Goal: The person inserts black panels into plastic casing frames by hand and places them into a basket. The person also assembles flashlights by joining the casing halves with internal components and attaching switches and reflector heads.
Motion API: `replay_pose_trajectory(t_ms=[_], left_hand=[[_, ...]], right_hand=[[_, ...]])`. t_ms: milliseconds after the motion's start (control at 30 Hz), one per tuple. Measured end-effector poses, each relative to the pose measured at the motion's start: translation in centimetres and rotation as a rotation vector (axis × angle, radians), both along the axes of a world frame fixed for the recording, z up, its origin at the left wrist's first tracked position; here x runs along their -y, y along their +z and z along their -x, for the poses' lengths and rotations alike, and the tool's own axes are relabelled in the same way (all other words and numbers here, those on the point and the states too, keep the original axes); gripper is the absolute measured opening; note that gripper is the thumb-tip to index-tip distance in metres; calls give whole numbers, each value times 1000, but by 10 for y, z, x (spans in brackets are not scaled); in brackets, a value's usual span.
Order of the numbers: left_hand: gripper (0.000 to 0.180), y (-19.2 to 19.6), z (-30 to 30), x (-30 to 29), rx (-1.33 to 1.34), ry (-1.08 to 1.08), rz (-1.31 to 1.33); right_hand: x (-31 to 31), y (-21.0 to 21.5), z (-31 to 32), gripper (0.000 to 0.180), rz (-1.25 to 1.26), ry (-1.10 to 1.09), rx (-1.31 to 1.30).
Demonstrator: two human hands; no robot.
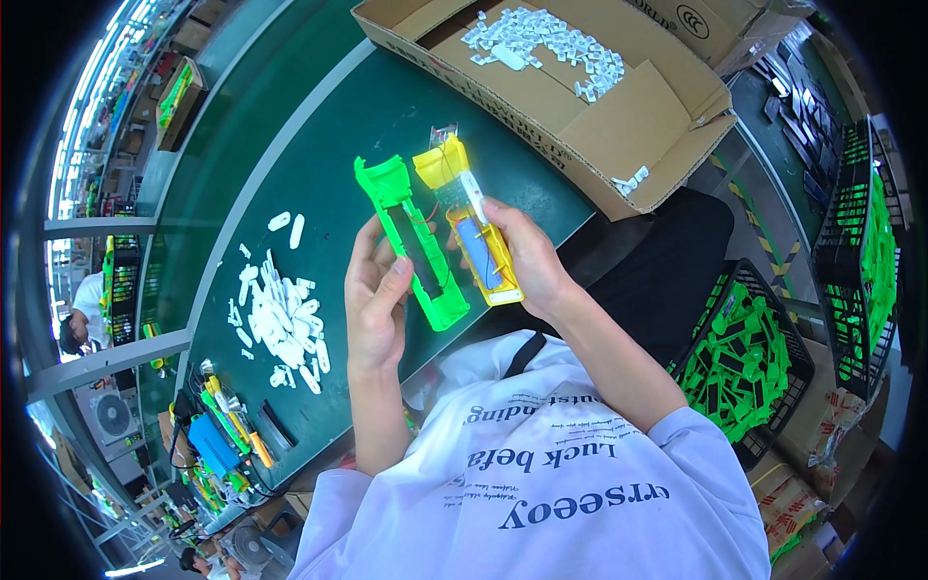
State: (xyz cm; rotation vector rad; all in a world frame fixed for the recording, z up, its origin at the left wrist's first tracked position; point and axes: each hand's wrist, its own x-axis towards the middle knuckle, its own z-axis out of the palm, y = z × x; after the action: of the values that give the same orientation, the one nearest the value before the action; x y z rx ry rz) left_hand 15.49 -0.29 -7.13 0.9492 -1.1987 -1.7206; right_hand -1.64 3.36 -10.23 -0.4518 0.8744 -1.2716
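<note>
Shells of two colours are held side by side above the dark green table (319, 145). The green shell (414, 242), a long open frame with a blocky head, is gripped near its lower end by the left hand (375, 300), whose thumb is pressed on the frame's front while the fingers are curled behind it. The yellow shell (474, 222), with a blue cell (480, 253), a white strip and thin wires seated inside, is clasped by the right hand (527, 259), fingers wrapped around its far edge from about three o'clock.

Both long axes are run from roughly five o'clock up to eleven o'clock, nearly parallel, with the heads pointed away from the body. From the left hand the yellow shell lies at about two o'clock, just beside the green one; the two parts are close along their inner edges, but whether they touch cannot be told. The open face of the yellow shell is turned toward the camera, and the green frame's window is likewise seen from the front. Each part is nearest to the hand that holds it.

At nine o'clock of the left hand a heap of small white pieces (280, 319) is spread on the table. At twelve o'clock a cardboard box (619, 116) with more white pieces is set. At four o'clock a black crate (744, 358) of green parts is seen.
</note>
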Motion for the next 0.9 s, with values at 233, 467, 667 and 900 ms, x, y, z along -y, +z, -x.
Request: replay_pose_trajectory(t_ms=[233, 467, 667, 900], left_hand=[[79, 3, -7, -3, -43, -28, 63], [80, 2, -8, -9, -18, -32, 87], [81, -4, -15, -6, -103, -55, -29], [86, -3, -4, -11, 59, -8, 125]], right_hand=[[-4, -4, 1, 43, 29, 14, 54], [-5, -8, 4, 43, 60, -27, 38], [-6, -6, 6, 43, 92, -8, 39], [-9, -13, 6, 42, 115, -24, 80]])
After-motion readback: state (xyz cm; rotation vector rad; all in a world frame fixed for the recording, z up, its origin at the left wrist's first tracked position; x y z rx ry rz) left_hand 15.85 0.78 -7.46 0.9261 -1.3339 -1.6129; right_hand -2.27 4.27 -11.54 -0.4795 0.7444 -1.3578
